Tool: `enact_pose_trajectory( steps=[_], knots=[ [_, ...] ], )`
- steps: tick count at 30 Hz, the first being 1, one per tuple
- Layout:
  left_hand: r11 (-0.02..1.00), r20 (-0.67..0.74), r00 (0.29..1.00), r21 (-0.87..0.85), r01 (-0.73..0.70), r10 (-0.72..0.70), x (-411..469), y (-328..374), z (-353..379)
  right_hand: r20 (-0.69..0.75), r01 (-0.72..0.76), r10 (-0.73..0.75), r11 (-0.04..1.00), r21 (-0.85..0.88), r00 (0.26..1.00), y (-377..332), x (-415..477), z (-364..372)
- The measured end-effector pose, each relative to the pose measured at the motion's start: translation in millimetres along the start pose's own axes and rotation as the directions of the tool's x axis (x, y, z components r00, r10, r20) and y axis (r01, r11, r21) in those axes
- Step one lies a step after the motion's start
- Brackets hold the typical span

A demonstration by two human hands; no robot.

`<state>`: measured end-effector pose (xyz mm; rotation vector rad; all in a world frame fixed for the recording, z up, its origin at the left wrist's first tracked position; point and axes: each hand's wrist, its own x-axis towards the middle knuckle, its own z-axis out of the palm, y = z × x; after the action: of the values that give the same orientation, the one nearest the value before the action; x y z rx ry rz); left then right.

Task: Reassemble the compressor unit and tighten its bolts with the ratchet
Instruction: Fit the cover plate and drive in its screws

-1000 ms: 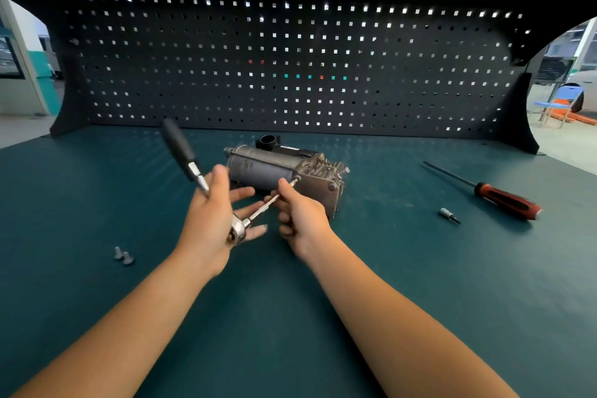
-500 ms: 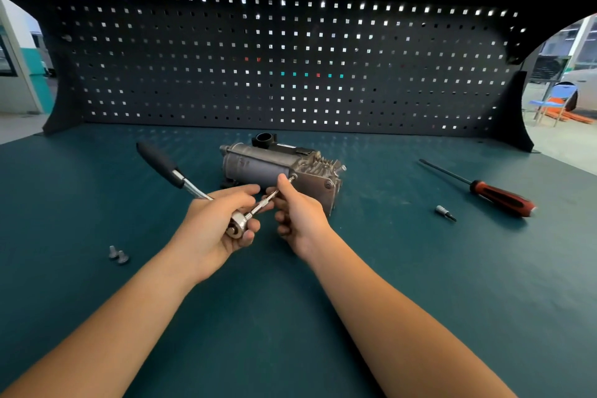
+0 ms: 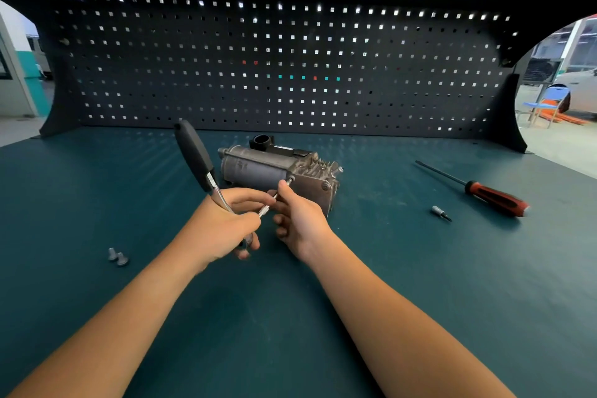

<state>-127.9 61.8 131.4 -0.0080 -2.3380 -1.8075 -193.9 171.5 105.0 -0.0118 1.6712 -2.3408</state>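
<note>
The grey metal compressor unit [image 3: 258, 168] lies on its side on the green bench mat, its finned head end toward the right. My left hand [image 3: 223, 226] grips the ratchet [image 3: 197, 158] near its head, and the black handle points up and away. A thin extension bit runs from the ratchet head to a bolt [image 3: 290, 179] on the compressor's end plate. My right hand [image 3: 298, 220] pinches that extension just short of the bolt. Two loose bolts [image 3: 117, 257] lie on the mat to the left.
A red-and-black screwdriver [image 3: 494, 197] lies at the right, with a small bit socket [image 3: 440, 212] in front of it. A black pegboard [image 3: 290, 68] closes off the back of the bench. Bare green mat [image 3: 290, 317] spreads toward me between my forearms.
The ratchet handle swung down to the left, then back up to a steeper upright angle. My left hand closed around the ratchet head. The right hand stayed on the extension.
</note>
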Motion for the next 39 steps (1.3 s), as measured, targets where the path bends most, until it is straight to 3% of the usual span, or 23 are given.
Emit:
enact_pose_trajectory(
  steps=[3,5,8,10,11,13,16,18,33,37,39],
  knots=[
    [0.993,-0.026,0.999,-0.105,0.045,-0.048,2,-1,2,0.008,-0.003,0.003,1.000,0.009,1.000,1,1,-1],
    [0.946,-0.033,0.985,-0.286,0.150,-0.167,5,-1,2,0.015,-0.003,0.002,1.000,0.014,1.000,2,2,-1],
    [0.716,0.085,0.930,-0.614,0.331,-0.356,8,-2,0,0.017,0.009,-0.010,0.999,0.046,1.000,3,3,-3],
    [0.553,0.173,0.899,-0.737,0.389,-0.402,8,-3,-2,0.025,0.018,-0.020,0.998,0.060,0.999,3,4,-4],
    [0.520,0.202,0.895,-0.754,0.402,-0.399,8,-4,-2,0.031,0.022,-0.023,0.998,0.057,0.999,3,4,-5],
    [0.584,0.216,0.910,-0.709,0.396,-0.355,6,-4,-2,0.041,0.021,-0.023,0.999,0.045,0.999,3,4,-5],
    [0.839,0.183,0.956,-0.460,0.290,-0.231,0,-2,3,0.052,0.017,-0.019,0.999,0.040,0.998,3,5,-5],
    [0.903,0.172,0.968,-0.359,0.236,-0.185,-4,0,8,0.047,0.022,-0.024,0.999,0.038,0.999,3,6,-6],
    [0.979,0.100,0.988,-0.156,0.129,-0.115,-5,10,11,0.056,0.004,-0.008,0.998,0.057,0.998,-1,3,-5],
    [0.968,0.124,0.981,-0.182,0.170,-0.149,-5,6,3,-0.013,0.078,-0.082,0.981,-0.177,0.997,-4,0,-7],
    [0.943,0.101,0.976,-0.258,0.211,-0.191,-1,8,-5,-0.091,0.174,-0.216,0.925,-0.339,0.972,-10,-2,-11]
  ],
)
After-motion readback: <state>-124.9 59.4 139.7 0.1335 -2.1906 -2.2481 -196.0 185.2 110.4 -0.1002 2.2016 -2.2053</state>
